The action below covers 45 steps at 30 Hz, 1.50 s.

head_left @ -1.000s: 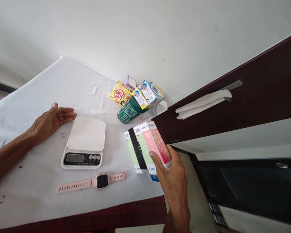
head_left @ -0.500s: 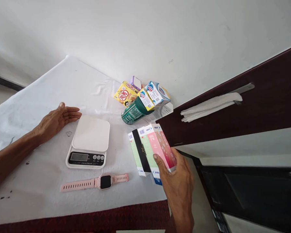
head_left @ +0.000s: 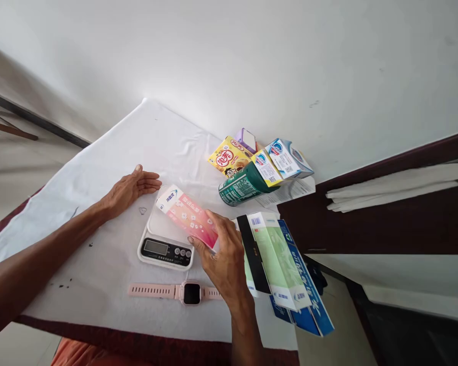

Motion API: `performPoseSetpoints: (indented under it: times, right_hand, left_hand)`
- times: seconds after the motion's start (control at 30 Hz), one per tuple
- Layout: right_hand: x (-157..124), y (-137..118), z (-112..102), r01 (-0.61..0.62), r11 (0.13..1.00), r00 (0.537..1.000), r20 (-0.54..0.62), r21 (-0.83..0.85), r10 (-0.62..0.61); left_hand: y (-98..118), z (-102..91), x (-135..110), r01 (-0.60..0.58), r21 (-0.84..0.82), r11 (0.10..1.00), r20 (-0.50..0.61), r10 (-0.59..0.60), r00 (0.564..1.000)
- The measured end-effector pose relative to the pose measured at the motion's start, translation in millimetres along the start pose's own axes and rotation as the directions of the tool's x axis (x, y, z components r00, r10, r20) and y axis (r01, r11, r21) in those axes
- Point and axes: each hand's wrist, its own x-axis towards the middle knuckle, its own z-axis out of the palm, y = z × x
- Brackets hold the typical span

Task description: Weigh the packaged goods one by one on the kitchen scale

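Observation:
My right hand (head_left: pixel 225 254) grips a pink tissue-style box with white flowers (head_left: pixel 189 216), thumb on one side and fingers on the other. The box is over the white plate of a kitchen scale (head_left: pixel 162 221); whether it touches the plate I cannot tell. The scale's display (head_left: pixel 155 247) looks blank. At the scale's far left corner my left hand (head_left: pixel 132 190) rests on its edge, fingers stretched out and holding nothing. A pink smartwatch (head_left: pixel 192 294) lies flat in front of the scale, its right strap partly hidden by my right wrist.
Right of my hand lie a green box (head_left: pixel 277 259), a black one (head_left: pixel 254 254) and blue packaging (head_left: pixel 313 290). Farther back cluster a green can (head_left: pixel 240 188), a yellow snack box (head_left: pixel 229 155), a purple box (head_left: pixel 247 139) and soap boxes (head_left: pixel 284 160). A white cloth (head_left: pixel 397 185) hangs at right.
My right hand has lifted the pink box from beside the green one and carried it left over the scale. My left hand stays by the scale. The view has shifted.

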Motion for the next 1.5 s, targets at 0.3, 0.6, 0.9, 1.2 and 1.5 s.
performPoseSetpoints:
  times: [0.3, 0.6, 0.9, 1.2, 1.5]
  right_hand:
    - [10, 6, 15, -0.074, 0.977, 0.99, 0.133, 0.199, 0.048]
    - [12, 42, 25, -0.492, 0.572, 0.858, 0.255, 0.656, 0.446]
    - [9, 66, 37, -0.51, 0.38, 0.821, 0.304, 0.772, 0.483]
    - [1, 77, 44, -0.411, 0.334, 0.851, 0.226, 0.848, 0.473]
    - [5, 73, 30, -0.414, 0.413, 0.867, 0.213, 0.811, 0.45]
  left_hand:
    - [1, 2.6, -4, -0.026, 0.1, 0.995, 0.022, 0.024, 0.999]
    - [21, 29.1, -41, -0.605, 0.755, 0.255, 0.454, 0.462, 0.762]
    - [17, 68.3, -46, -0.695, 0.703, -0.151, 0.708, 0.238, 0.665]
    - [65, 55.4, -12, -0.6, 0.78, -0.176, 0.625, 0.256, 0.737]
    - [98, -1.0, 125, -0.142, 0.967, -0.21, 0.2, 0.288, 0.936]
